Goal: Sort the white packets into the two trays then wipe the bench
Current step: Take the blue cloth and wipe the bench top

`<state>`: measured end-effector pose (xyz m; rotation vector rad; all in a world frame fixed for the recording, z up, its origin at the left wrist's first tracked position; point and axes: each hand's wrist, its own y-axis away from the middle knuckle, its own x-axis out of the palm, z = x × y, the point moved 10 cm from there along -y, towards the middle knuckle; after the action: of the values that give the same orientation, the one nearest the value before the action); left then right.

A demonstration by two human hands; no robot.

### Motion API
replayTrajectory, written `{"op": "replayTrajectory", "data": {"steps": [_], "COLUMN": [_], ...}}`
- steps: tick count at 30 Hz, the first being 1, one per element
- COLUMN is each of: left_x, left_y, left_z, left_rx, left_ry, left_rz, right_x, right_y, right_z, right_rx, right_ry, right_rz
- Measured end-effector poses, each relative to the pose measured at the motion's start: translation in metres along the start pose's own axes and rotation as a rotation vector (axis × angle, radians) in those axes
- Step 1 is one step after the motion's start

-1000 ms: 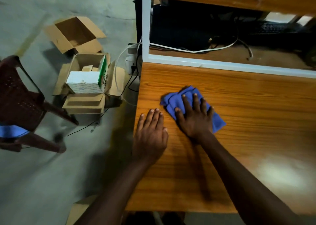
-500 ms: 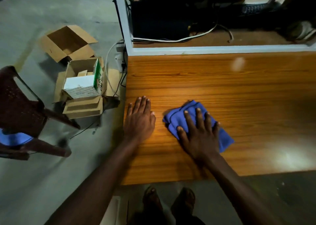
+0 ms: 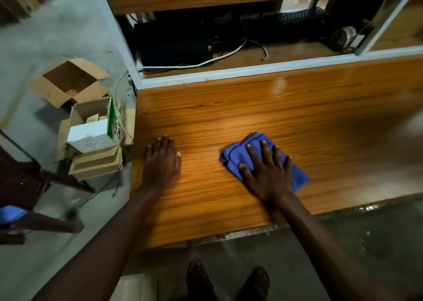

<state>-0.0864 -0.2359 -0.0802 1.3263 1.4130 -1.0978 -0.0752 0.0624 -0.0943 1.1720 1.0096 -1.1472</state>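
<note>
— Fingers of the right hand [image 3: 266, 172] — how do they lie?
— Spread and straight, pressing flat on the blue cloth [image 3: 238, 155], arm reaching in from the near right.
— Where is the cloth against them?
— Folded under the palm and fingers on the wooden bench [image 3: 251, 108], its corners poking out left of the fingertips and right of the wrist.
— The left hand [image 3: 162, 162]?
— Flat on the bench near its left edge, fingers straight and held together, well apart from the cloth.
— Any writing?
— A green-edged box [image 3: 113, 118] among the cardboard boxes [image 3: 73, 81] on the floor carries letters, too blurred to read.
</note>
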Motion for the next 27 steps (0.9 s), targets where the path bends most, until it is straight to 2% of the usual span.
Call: {"op": "replayTrajectory", "data": {"steps": [2, 5, 9, 13, 18, 21, 24, 27], "left_x": [0.003, 0.015, 0.043, 0.058, 0.058, 0.057, 0.056, 0.054], "left_y": [-0.006, -0.015, -0.021, -0.022, -0.024, -0.023, -0.023, -0.024], "left_z": [-0.042, -0.118, -0.176, -0.181, -0.177, -0.179, -0.179, -0.179], "left_rx": [0.033, 0.083, 0.063, 0.034, 0.008, 0.001, 0.009, 0.016], "left_ry": [0.024, 0.053, 0.068, -0.016, -0.031, -0.039, -0.051, -0.055], "left_rz": [0.011, 0.020, 0.061, 0.054, 0.032, 0.012, -0.012, -0.023], "right_x": [-0.005, -0.011, -0.006, -0.015, -0.017, -0.017, -0.021, -0.029], "right_y": [-0.014, 0.005, 0.031, -0.017, -0.007, -0.004, -0.061, -0.102], "right_z": [-0.034, -0.070, -0.068, -0.087, -0.119, -0.096, -0.083, -0.097], "right_rx": [0.093, 0.251, 0.192, 0.040, 0.226, 0.135, -0.019, 0.086], "right_ry": [-0.044, -0.112, -0.061, -0.039, -0.104, -0.050, -0.028, -0.063], "right_rz": [0.023, -0.034, -0.037, -0.033, -0.061, -0.086, -0.038, -0.047]}}
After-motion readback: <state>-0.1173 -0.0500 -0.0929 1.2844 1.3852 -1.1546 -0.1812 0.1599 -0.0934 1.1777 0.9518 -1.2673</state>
